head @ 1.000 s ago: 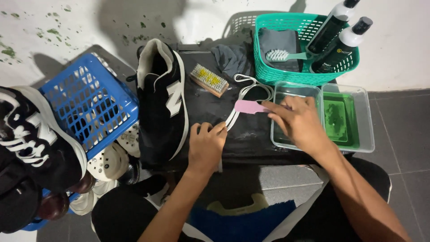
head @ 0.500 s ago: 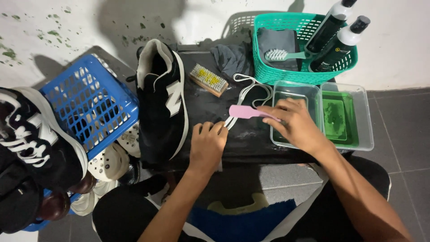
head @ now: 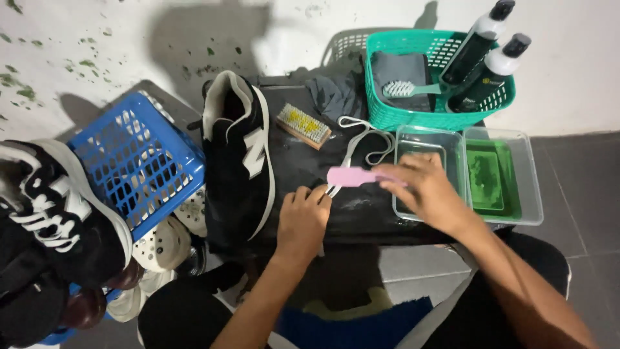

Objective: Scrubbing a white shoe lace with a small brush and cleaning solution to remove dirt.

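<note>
Scrubbing a white lace (head: 352, 152) on a black bench (head: 303, 161), a person works with both hands over a small shoe-cleaning setup. The right hand (head: 426, 190) is closed around the handle of a pink brush (head: 352, 176), whose head lies across the lace at mid-bench. The left hand (head: 303, 220) presses down with fingers curled, pinning the near end of the lace against the bench just beside the brush head; the far end of the lace loops away towards a green basket (head: 381, 116).

A black sneaker (head: 239, 161) with a white sole stands at the left of the bench, close to the left hand. Between the sneaker and the lace loops lies a wooden brush (head: 303, 126), bristles up. Under the right hand sits a clear tray (head: 533, 194) with two compartments, the outer one holding green liquid. The green basket behind it carries two dark bottles (head: 481, 48) with white shoulders, a grey cloth (head: 397, 71) and a teal brush (head: 413, 88).

Left of the bench, a blue basket (head: 135, 161) rests over light-coloured shoes, and another black-and-white sneaker (head: 45, 213) fills the near left corner.
</note>
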